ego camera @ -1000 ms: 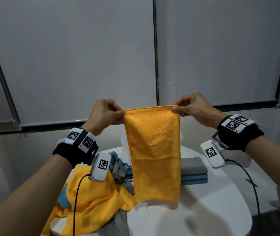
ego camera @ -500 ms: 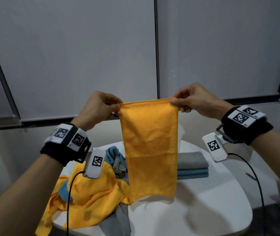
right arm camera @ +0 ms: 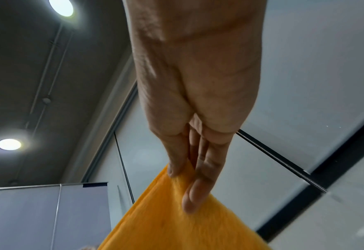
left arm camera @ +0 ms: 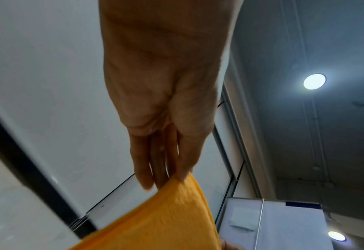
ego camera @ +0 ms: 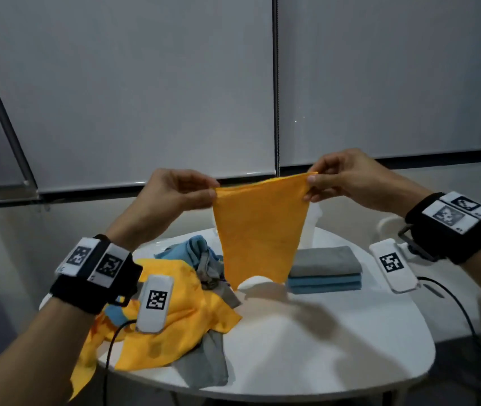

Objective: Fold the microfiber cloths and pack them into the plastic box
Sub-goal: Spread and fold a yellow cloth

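Note:
An orange microfiber cloth [ego camera: 259, 230], folded to a long strip, hangs in the air above the white round table [ego camera: 335, 341]. My left hand [ego camera: 186, 191] pinches its top left corner and my right hand [ego camera: 338, 180] pinches the top right corner. The strip's lower end swings away from me and looks narrow. In the left wrist view the fingers [left arm camera: 161, 162] pinch the orange cloth [left arm camera: 166, 216]. The right wrist view has thumb and fingers [right arm camera: 198, 169] pinching the orange cloth [right arm camera: 187, 225]. A plastic box partly shows behind the cloth [ego camera: 312, 221].
A stack of folded grey and blue cloths [ego camera: 324, 271] lies at the table's back right. A loose heap of orange, blue and grey cloths [ego camera: 174, 312] covers the table's left side. Window blinds [ego camera: 145, 83] fill the background. A cable [ego camera: 453, 306] trails off the right edge.
Both hands have lifted slightly and the cloth's lower end has swung away from me, so it appears shorter and tapered. The view has tipped down, showing more of the table.

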`<state>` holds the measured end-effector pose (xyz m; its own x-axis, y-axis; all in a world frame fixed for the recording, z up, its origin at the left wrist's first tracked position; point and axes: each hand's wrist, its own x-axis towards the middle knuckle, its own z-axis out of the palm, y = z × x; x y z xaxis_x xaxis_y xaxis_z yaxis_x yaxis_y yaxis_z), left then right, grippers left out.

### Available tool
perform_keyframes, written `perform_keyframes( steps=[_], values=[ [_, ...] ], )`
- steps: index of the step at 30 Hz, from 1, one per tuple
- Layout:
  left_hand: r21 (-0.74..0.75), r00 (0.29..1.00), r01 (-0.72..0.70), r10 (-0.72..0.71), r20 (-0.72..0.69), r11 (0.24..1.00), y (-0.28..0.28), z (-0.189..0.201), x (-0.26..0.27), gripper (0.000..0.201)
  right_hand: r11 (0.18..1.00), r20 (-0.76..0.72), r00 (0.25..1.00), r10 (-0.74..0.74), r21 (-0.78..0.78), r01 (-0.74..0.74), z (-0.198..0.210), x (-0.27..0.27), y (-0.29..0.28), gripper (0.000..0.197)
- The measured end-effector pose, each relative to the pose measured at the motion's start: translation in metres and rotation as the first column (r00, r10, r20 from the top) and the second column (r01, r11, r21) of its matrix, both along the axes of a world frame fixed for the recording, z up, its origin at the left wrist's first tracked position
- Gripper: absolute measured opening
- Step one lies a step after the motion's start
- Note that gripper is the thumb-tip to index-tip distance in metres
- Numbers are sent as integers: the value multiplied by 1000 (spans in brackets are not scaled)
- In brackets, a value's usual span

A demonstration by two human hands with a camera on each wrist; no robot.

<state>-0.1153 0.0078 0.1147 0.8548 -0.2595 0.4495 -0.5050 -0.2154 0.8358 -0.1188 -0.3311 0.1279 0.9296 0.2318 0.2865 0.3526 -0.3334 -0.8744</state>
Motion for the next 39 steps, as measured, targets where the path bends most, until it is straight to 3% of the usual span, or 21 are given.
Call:
perform_keyframes(
  steps=[5,10,12,15,19,22,24,27,31,35,39],
  values=[
    [204,943,237,-174,-284,950,9,-64,-22,15,961,-312,939,145,-181,-208,-61,-18,-9,22],
    [272,776,492,-275,-568,827,7,-128,-23,19,871,-610,744,273,-171,-460,-125,-23,-11,24],
    [264,732,530,-277,-623,806,6,-148,-20,22,858,-639,721,267,-183,-480,-145,-20,-11,25],
    [278,751,457,-198,-630,845,4,-172,-9,23,885,-634,741,221,-189,-426,-171,-10,-9,25],
    [259,822,207,-24,-569,943,-2,-199,9,17,946,-575,815,72,-220,-239,-207,12,-8,20],
    [222,860,-13,124,-495,975,-14,-218,26,14,995,-546,838,-12,-87,-43,-230,27,0,13],
    [230,880,-102,196,-432,968,-21,-229,38,17,993,-533,839,-113,-33,113,-242,36,12,6],
    [327,895,-168,283,-344,930,-32,-247,58,23,966,-529,810,-253,-91,243,-262,52,28,8],
    [464,892,-195,353,-283,864,-44,-255,69,37,923,-441,813,-381,-236,305,-279,69,38,9],
    [527,871,-205,400,-286,825,-46,-267,75,22,872,-272,865,-422,-384,304,-289,79,41,10],
    [561,870,-212,416,-265,800,-48,-273,79,15,844,-224,871,-437,-438,310,-296,85,41,13]
  ],
)
